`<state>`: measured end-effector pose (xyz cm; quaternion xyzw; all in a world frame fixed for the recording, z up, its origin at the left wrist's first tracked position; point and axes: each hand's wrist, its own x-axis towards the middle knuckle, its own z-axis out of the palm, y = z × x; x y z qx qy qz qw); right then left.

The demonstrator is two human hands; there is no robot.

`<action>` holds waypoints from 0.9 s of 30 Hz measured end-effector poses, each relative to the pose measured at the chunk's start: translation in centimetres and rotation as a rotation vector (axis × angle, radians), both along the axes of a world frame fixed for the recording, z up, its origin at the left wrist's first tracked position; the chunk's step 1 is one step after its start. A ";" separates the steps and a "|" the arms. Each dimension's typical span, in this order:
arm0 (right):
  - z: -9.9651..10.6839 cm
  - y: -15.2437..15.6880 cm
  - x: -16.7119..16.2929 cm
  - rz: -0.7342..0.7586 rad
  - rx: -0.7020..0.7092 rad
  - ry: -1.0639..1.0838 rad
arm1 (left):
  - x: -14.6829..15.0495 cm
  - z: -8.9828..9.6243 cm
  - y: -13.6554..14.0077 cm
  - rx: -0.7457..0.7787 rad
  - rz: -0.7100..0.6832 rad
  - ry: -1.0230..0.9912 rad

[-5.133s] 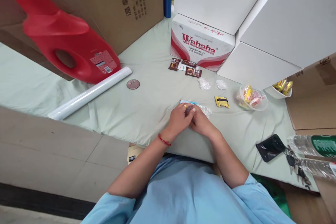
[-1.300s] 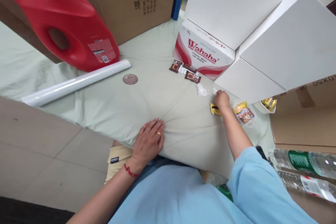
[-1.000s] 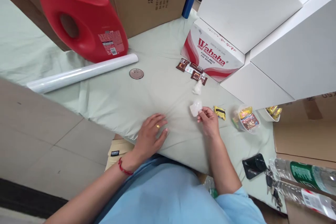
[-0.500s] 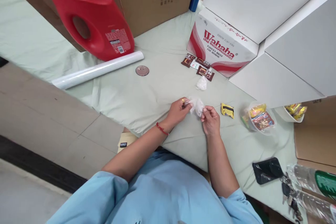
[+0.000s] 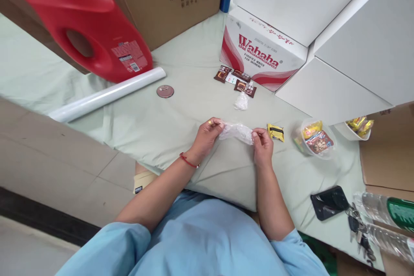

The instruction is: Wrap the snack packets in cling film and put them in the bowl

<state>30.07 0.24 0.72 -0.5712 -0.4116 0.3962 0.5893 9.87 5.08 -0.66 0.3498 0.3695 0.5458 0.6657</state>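
Observation:
A crumpled strip of clear plastic film (image 5: 237, 133) is stretched between my two hands, above the near part of the cloth-covered table. My left hand (image 5: 206, 138) pinches its left end and my right hand (image 5: 262, 146) pinches its right end. Just right of my right fingers lies a yellow packet (image 5: 276, 133). Beyond the film sits a wad of crumpled clear plastic (image 5: 241, 101), touching or close to several brown cocoa packets (image 5: 246, 88). A small white packet (image 5: 230, 78) lies among those.
A long white roll (image 5: 110, 95) lies at left below a red jug (image 5: 93, 21); a round metallic disc (image 5: 165, 91) is nearby. The Wahaha carton (image 5: 261, 54) stands behind. At right are a clear tub of snacks (image 5: 331, 153), a phone (image 5: 330, 202), keys (image 5: 357, 228) and bottles (image 5: 375, 205).
My hands have moved apart, mainly the left one leftward, and the bunched film is now drawn out into a longer strip. The whole view has shifted slightly.

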 end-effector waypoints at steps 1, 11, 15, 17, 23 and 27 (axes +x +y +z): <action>-0.2 -0.1 -0.1 -0.095 0.042 -0.099 | 0.1 0.0 0.0 0.027 0.031 0.019; -0.3 -1.1 -2.6 0.093 -0.104 -0.142 | 0.2 0.0 -1.0 0.330 -0.064 0.157; -0.3 -0.1 -2.7 0.088 -0.185 0.065 | 0.0 0.6 -1.6 0.440 -0.253 0.279; -0.2 0.3 -2.3 0.020 -0.162 0.201 | 0.0 0.7 -1.6 0.443 -0.259 0.299; 0.3 0.7 -0.4 -0.010 -0.120 0.467 | 0.2 0.1 -0.7 0.161 0.010 0.012; 0.5 0.8 0.3 -0.040 -0.104 0.527 | -0.4 0.3 0.1 -0.060 0.069 -0.177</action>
